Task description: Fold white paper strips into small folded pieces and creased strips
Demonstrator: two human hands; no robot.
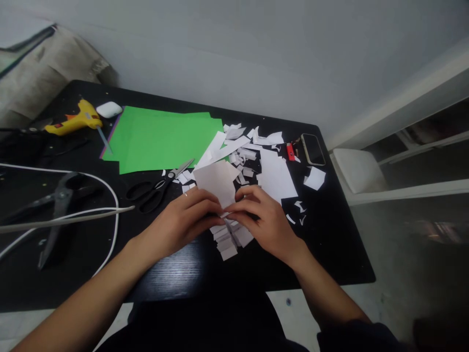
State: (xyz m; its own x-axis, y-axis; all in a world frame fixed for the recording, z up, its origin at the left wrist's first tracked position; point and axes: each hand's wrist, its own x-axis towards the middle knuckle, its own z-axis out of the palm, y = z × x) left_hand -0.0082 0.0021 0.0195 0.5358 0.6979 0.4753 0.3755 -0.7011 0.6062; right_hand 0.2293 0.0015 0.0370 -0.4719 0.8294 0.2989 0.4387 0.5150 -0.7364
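Note:
My left hand [185, 217] and my right hand [262, 217] meet over the middle of a black table [330, 254]. Both pinch the lower edge of a white piece of paper [218, 181], which stands up tilted away from me. Under the hands lies a small stack of white paper strips [229, 244]. More white scraps [245, 159] and a larger white sheet [276, 176] lie just beyond the right hand. Black-handled scissors [157, 188] rest on the table to the left of my left hand.
Green paper sheets [161, 139] lie at the back. A yellow glue gun [75, 120] and a white case [109, 109] sit far left. Large pliers [54, 205] and white cable [110, 195] lie left. A phone [313, 149] and small red object [290, 151] sit back right.

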